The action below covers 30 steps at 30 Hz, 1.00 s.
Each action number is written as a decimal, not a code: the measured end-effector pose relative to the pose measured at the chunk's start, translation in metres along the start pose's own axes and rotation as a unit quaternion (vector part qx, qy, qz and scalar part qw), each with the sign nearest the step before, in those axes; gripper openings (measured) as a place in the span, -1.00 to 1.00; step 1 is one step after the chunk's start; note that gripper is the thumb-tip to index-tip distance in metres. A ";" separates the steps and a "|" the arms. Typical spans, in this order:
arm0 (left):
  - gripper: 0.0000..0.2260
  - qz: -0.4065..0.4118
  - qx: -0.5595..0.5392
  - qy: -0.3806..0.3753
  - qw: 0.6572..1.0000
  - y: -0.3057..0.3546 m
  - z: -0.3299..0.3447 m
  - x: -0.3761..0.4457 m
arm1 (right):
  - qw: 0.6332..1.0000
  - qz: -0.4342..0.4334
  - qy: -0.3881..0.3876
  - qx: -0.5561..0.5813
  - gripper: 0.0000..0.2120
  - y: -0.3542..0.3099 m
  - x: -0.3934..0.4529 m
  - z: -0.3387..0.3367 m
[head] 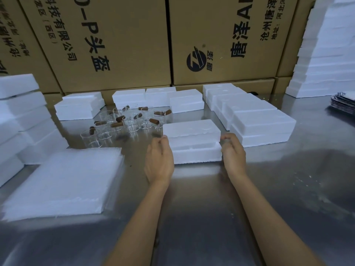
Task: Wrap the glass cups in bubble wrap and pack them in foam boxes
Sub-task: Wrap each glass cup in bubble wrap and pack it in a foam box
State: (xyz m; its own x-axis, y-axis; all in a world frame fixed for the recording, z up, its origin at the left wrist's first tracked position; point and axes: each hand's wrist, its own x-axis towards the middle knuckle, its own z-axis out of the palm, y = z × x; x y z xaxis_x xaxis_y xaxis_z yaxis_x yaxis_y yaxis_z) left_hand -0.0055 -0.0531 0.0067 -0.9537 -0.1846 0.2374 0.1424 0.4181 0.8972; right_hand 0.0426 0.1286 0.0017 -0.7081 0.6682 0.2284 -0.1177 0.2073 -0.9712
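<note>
A white foam box [196,154] lies on the metal table in front of me, its lid [192,130] sitting slightly raised and offset over the base. My left hand [159,158] holds the lid's left end with curled fingers, and my right hand [233,152] holds the right end the same way. Several clear glass cups [124,121] with brown wooden handles stand and lie just behind and to the left of the box. A stack of white bubble wrap sheets [63,181] rests at my near left.
More foam boxes sit in a row at the right [259,120], along the back [153,96] and stacked at the left [21,112] and far right [326,64]. Large cardboard cartons [124,45] wall off the back. A dark stack of flat items [343,104] lies at the right edge.
</note>
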 end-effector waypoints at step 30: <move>-0.64 0.014 0.011 -0.145 0.989 -0.012 -0.008 0.052 | 0.985 0.066 -0.036 -0.157 -0.44 0.006 0.033 0.025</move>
State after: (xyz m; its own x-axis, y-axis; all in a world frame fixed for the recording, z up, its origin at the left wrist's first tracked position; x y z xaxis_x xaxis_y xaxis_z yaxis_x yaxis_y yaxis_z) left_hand -0.0547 -0.0746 0.0107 -0.9859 0.0892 0.1418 0.1667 0.4388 0.8830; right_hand 0.0013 0.1340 0.0017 -0.7511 0.6547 0.0846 0.1920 0.3394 -0.9208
